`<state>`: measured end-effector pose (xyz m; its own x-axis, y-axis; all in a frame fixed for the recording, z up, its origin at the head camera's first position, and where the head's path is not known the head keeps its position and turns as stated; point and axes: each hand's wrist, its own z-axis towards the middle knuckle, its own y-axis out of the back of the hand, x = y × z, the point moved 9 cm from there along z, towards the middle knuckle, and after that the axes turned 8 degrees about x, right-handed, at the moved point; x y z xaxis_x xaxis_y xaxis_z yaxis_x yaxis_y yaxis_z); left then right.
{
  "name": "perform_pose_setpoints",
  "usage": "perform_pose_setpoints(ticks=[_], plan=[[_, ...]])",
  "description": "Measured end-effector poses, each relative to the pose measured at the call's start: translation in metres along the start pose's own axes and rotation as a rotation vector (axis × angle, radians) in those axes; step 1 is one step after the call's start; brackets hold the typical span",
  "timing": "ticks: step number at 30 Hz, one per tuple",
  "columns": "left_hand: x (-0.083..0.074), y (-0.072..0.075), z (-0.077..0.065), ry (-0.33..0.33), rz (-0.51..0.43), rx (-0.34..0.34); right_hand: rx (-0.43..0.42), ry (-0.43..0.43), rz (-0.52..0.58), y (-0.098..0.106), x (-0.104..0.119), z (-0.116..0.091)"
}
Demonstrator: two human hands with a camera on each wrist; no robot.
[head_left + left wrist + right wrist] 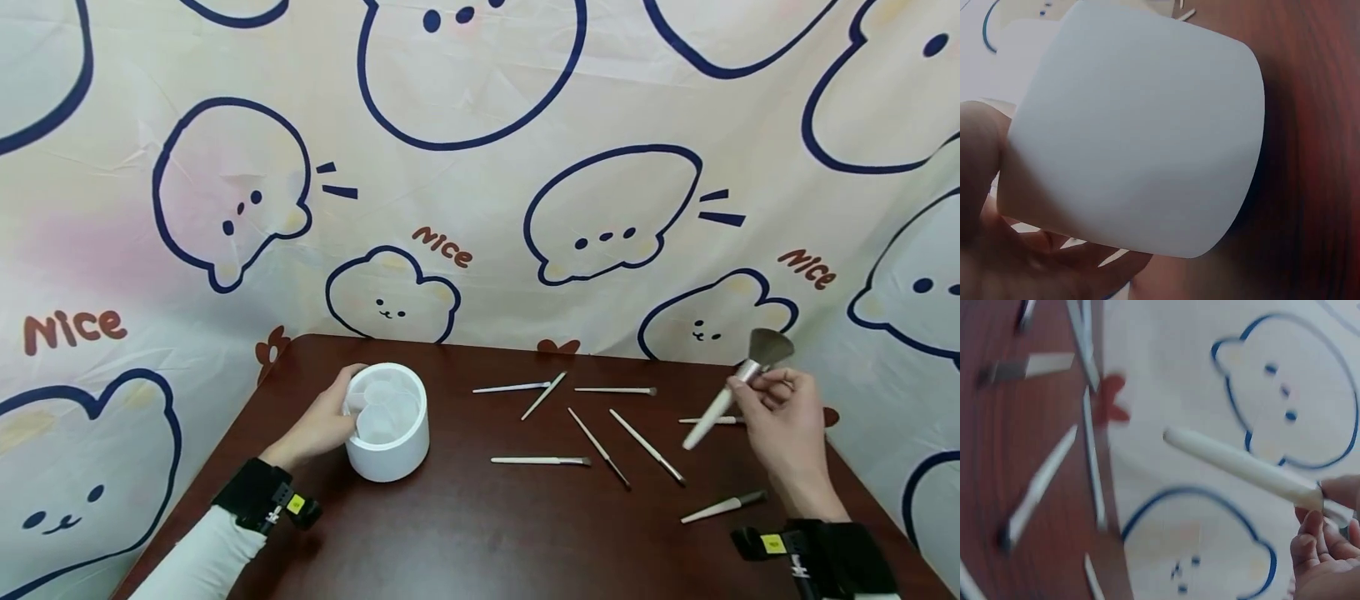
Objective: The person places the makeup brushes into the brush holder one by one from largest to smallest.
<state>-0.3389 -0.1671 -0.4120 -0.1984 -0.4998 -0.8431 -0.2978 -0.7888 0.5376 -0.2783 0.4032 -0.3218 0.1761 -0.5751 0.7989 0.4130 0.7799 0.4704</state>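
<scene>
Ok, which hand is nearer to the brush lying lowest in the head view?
Right. The right hand is close to the bristle end of that brush, pinching the large brush; the left hand is well off to the left, holding the white container.

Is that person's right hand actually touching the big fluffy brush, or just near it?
Touching. The head view shows it plainly: the right hand pinches the big brush near its silvery collar, with no gap between.
</scene>
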Motion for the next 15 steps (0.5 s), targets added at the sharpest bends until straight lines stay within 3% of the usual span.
perform_pose_setpoints(ticks=[5,12,15], plan=[[-0.017,-0.021,0.001,-0.082,-0.027,0.040,0.035,0.037,0.215,-0.022,0.035,-0.007],[-0.071,-0.045,-0.013,-0.178,-0.043,0.108,0.136,0.156,0.235,-0.056,0.098,-0.018],[-0.080,-0.055,-0.018,-0.189,-0.050,0.137,0.199,0.220,0.326,-0.076,0.129,-0.023]])
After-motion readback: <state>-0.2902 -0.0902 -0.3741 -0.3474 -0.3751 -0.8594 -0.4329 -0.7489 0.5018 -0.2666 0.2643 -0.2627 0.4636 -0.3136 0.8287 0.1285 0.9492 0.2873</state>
